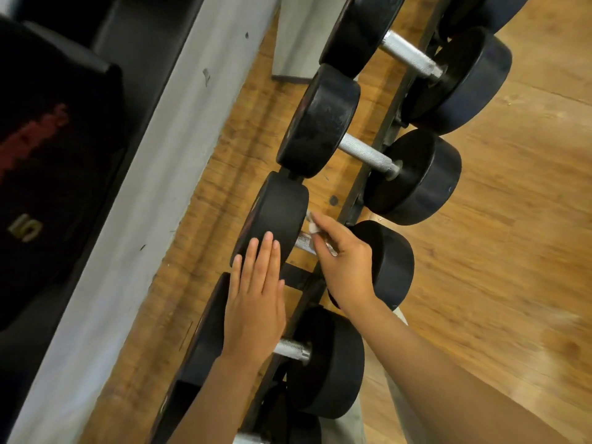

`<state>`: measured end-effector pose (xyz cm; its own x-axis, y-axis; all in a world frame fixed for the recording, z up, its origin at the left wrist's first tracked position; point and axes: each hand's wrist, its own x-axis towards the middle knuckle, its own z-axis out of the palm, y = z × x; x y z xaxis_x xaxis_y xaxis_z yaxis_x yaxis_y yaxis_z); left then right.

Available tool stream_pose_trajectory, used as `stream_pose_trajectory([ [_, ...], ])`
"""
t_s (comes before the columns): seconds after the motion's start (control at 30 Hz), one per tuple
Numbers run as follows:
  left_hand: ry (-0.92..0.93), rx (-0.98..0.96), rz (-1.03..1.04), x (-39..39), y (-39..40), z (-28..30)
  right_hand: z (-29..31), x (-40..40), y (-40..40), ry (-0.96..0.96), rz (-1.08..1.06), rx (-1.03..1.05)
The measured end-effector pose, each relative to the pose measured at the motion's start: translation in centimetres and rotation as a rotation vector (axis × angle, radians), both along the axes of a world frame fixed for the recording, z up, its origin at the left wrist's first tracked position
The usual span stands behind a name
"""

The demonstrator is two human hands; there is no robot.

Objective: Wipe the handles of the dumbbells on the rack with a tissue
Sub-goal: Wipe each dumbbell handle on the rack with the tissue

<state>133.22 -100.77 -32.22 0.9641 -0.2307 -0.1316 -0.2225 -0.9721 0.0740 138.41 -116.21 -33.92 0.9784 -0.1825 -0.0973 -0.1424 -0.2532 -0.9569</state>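
Mid-frame, the right hand point(344, 261) pinches a tissue point(312, 226) against 1 dumbbell's handle point(304, 242); the left hand point(256, 293) lies flat and unclenched on its plate point(275, 216). At least 4 more handles on the rack point(368, 184) likely remain.

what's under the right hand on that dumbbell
Under the right hand is a white tissue pressed on the dumbbell's metal handle. Only a bit of tissue shows past the fingers; the handle's middle is covered.
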Motion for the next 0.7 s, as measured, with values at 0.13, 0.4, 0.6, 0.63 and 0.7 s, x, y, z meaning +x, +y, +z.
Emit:
stream_pose_trajectory([
  [0.13,-0.007,0.007,0.077,-1.6,0.7,0.3,1.0,-1.0,1.6,-0.239,0.255,-0.045],
  [0.4,-0.007,0.130,0.309,-6.3,2.8,0.3,-0.9,-1.2,4.6,-0.310,0.589,-0.909],
  [0.6,-0.016,0.214,0.381,-8.5,2.6,-0.6,1.2,3.0,6.2,-0.291,0.617,-1.023],
  [0.63,-0.025,0.217,0.389,-8.6,2.5,-0.7,1.0,2.7,5.5,-0.303,0.630,-1.004],
  [0.7,-0.049,0.209,0.408,-8.6,2.4,-1.1,-0.1,1.2,3.4,-0.336,0.648,-0.965],
])
